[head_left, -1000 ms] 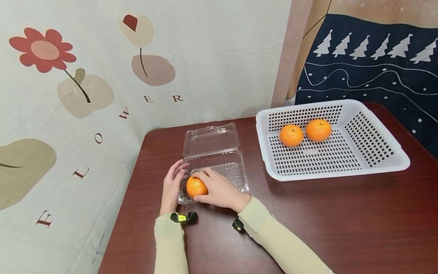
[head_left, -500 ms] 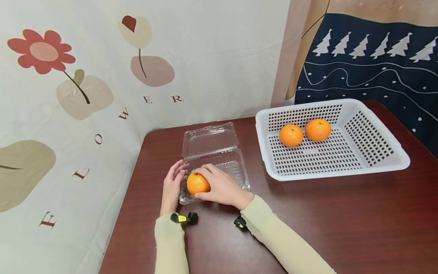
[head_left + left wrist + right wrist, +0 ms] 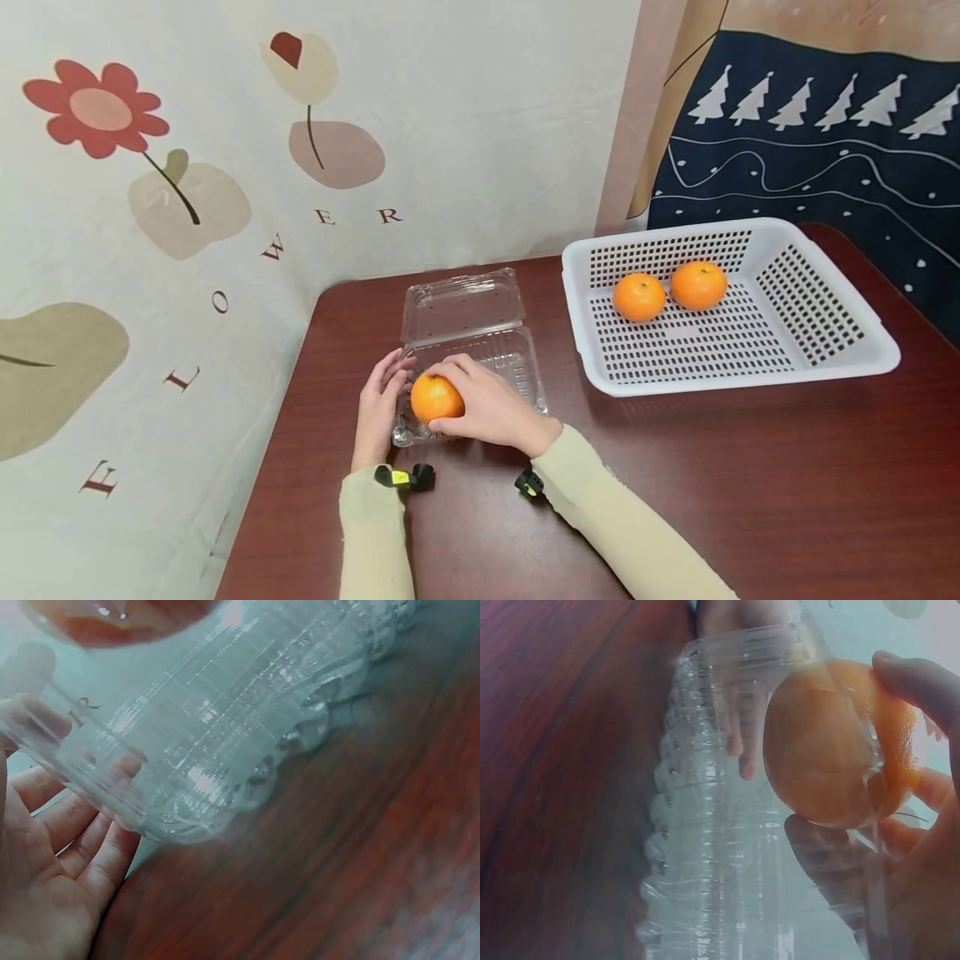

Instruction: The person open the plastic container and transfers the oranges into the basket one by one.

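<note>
My right hand [image 3: 491,407] holds an orange [image 3: 433,398] over the near left corner of a clear plastic clamshell box [image 3: 517,367], fingers on top and thumb low on the near side. The right wrist view shows the orange [image 3: 825,742] partly through the box's transparent wall, above its ribbed bottom. The box's lid [image 3: 463,307] is folded back, away from the person. My left hand [image 3: 378,408] rests along the left side of the box, its fingers loosely extended. In the left wrist view those fingers [image 3: 109,859] lie against the outside of the clear wall.
A white perforated basket [image 3: 847,367] stands right of the box with two oranges [image 3: 639,297] inside. All of it sits on a dark red-brown wooden table [image 3: 675,467]. A printed cloth [image 3: 480,125] hangs directly behind the table.
My right hand has shifted slightly right and up in the head view, the orange moving with it. My left hand, the box and the basket stay in place.
</note>
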A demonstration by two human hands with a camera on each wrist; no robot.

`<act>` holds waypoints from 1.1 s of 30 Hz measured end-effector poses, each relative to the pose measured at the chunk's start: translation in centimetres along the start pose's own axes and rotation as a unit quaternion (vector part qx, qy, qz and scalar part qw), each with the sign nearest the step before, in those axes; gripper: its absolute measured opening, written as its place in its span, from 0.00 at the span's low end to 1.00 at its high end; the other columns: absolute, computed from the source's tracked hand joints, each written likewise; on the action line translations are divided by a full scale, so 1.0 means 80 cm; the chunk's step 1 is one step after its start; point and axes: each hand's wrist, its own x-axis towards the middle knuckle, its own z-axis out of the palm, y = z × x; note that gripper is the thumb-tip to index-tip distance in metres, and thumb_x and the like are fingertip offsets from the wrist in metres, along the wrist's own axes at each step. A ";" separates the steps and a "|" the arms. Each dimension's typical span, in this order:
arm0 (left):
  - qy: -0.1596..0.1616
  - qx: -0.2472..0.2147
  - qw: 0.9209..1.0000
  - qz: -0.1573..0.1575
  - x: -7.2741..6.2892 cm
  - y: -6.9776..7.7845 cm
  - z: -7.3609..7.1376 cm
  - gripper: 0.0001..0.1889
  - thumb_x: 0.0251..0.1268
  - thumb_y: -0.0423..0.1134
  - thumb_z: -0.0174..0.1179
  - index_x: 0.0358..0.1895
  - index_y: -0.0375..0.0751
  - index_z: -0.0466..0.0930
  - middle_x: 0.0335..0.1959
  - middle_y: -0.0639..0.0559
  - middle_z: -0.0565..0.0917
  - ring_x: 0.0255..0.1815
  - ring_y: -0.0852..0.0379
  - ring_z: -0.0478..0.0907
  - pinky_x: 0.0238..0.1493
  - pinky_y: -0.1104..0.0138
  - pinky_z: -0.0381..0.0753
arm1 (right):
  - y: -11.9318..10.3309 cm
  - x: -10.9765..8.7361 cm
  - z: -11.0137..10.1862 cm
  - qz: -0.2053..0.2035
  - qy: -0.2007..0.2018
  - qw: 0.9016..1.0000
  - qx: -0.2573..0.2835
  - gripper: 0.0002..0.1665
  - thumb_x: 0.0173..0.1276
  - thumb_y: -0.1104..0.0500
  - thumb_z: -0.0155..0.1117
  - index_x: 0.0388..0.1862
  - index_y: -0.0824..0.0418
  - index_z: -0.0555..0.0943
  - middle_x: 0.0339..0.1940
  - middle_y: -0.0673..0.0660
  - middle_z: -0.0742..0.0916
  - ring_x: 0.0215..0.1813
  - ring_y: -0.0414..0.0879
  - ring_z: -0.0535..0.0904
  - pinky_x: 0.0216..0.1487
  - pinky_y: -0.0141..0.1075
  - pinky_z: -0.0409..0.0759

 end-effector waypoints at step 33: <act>0.012 0.001 1.000 0.004 0.012 -0.027 -0.003 0.21 0.65 0.45 0.50 0.62 0.54 0.64 0.54 0.53 0.75 0.52 0.55 0.71 0.51 0.69 0.71 | -0.006 -0.007 -0.056 -0.032 0.077 0.996 0.010 0.33 0.50 0.39 0.64 0.55 0.45 0.70 0.52 0.42 0.70 0.47 0.34 0.69 0.41 0.32 0.74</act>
